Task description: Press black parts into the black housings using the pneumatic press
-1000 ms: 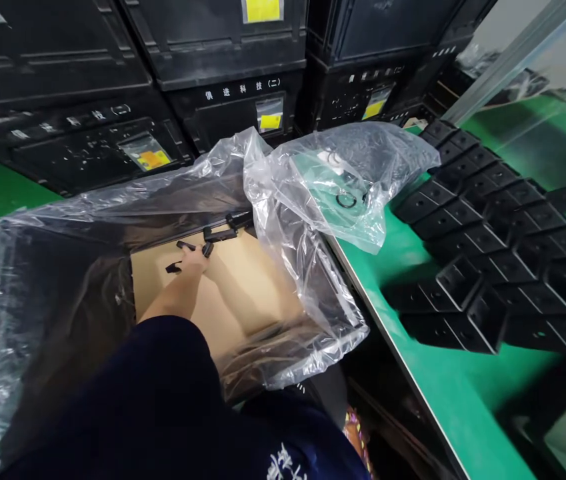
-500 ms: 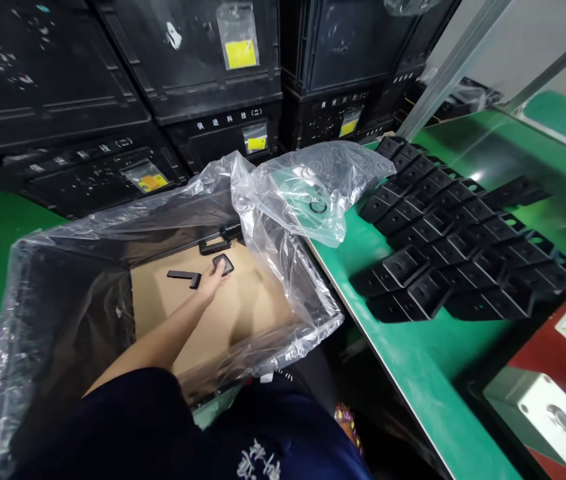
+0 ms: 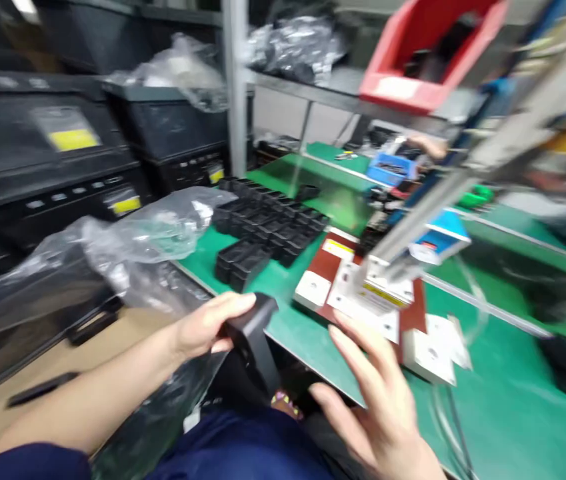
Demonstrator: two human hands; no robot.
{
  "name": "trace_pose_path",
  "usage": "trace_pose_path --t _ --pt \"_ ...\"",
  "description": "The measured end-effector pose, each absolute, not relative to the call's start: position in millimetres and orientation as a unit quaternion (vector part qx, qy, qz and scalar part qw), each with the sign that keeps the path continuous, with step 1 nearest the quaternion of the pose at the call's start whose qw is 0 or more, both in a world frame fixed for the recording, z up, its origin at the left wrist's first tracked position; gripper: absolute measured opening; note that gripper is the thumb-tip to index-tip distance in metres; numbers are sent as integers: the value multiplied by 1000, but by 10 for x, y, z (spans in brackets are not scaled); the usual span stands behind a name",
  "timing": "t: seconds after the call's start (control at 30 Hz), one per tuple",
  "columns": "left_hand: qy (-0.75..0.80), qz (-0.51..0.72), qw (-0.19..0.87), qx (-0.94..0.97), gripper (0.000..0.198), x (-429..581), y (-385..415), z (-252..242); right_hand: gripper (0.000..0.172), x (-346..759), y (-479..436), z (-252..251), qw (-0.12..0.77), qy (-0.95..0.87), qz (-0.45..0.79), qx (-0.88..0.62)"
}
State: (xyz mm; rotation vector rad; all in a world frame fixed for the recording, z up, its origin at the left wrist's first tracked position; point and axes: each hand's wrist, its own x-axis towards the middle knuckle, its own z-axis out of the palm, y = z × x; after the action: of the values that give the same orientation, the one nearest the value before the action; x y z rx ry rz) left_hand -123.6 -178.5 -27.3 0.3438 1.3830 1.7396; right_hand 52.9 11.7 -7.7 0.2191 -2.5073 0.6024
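My left hand (image 3: 205,325) is closed around a black angled plastic part (image 3: 257,343), held up between the lined box and the bench edge. The part's lower end points down over my lap. To its right, my right hand (image 3: 380,393) is open and empty, fingers spread, in front of a press fixture (image 3: 373,297) with a red-brown base and white blocks. Motion blurs parts of the view. Another black part (image 3: 43,389) and a black frame-shaped part (image 3: 93,325) lie on the cardboard (image 3: 137,333) in the box.
Rows of black plastic parts (image 3: 273,223) stand on the green bench (image 3: 507,407). Clear plastic liner (image 3: 157,227) drapes over the box rim. Stacked black crates (image 3: 33,167) rise behind. A red bin (image 3: 403,93) hangs above the fixture; a blue tray (image 3: 391,170) sits farther back.
My left hand has come up out of the box with a black plastic part in it. My right hand has entered view. The camera has turned right, towards the bench and press fixture.
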Motion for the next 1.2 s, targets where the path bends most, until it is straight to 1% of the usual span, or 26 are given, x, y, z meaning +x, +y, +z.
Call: trace_pose_path --t 0.03,0.07,0.1,0.13,0.2,0.23,0.3,0.33,0.4,0.43,0.47,0.5,0.57,0.63,0.77,0.83,0.97,1.07,1.2 --pt "549 650 499 164 50 -1107 -1540 -234 84 553 167 4 226 -938 246 90" --pt "543 612 545 184 51 -972 -1318 -213 93 593 224 60 180 -939 280 83" --pt "534 590 574 194 52 -836 -1121 -209 100 653 282 89 140 -935 321 59" --pt "524 578 594 196 53 -705 -954 -218 104 732 335 92 114 -924 363 22" --pt "512 547 629 207 58 -482 -707 -263 103 921 424 40 105 -897 426 -52" --pt "511 529 640 223 60 -400 -623 -291 100 1018 462 1 115 -887 439 -85" --pt "524 501 632 273 60 -297 -520 -340 84 1184 536 -68 141 -879 439 -124" --pt "543 495 602 313 56 -273 -493 -358 71 1247 576 -91 159 -876 435 -135" --pt "601 480 488 413 44 -260 -467 -377 45 1325 670 -119 208 -863 431 -161" --pt "627 468 419 461 42 -265 -460 -378 37 1340 723 -127 243 -850 429 -184" --pt "645 460 355 497 45 -276 -452 -373 33 1341 781 -133 281 -832 429 -210" --pt "652 458 306 521 51 -292 -440 -360 33 1328 841 -137 316 -814 429 -231" --pt "650 470 255 540 56 -347 -394 -308 35 1262 961 -134 371 -780 439 -247" --pt "639 503 210 543 54 -448 -307 -212 35 1144 1076 -99 414 -755 457 -223" --pt "605 567 61 555 57 -811 21 64 33 766 1327 92 479 -730 455 -176" --pt "595 575 14 561 57 -1025 234 176 32 531 1495 202 490 -729 451 -160" --pt "601 591 -16 538 48 -1315 587 211 33 117 1850 294 498 -732 444 -137" --pt "610 592 -43 525 40 -1363 702 114 32 -43 1997 241 475 -738 461 -129" --pt "604 614 -62 504 34 -1321 730 11 32 -93 2013 148 447 -735 491 -137"
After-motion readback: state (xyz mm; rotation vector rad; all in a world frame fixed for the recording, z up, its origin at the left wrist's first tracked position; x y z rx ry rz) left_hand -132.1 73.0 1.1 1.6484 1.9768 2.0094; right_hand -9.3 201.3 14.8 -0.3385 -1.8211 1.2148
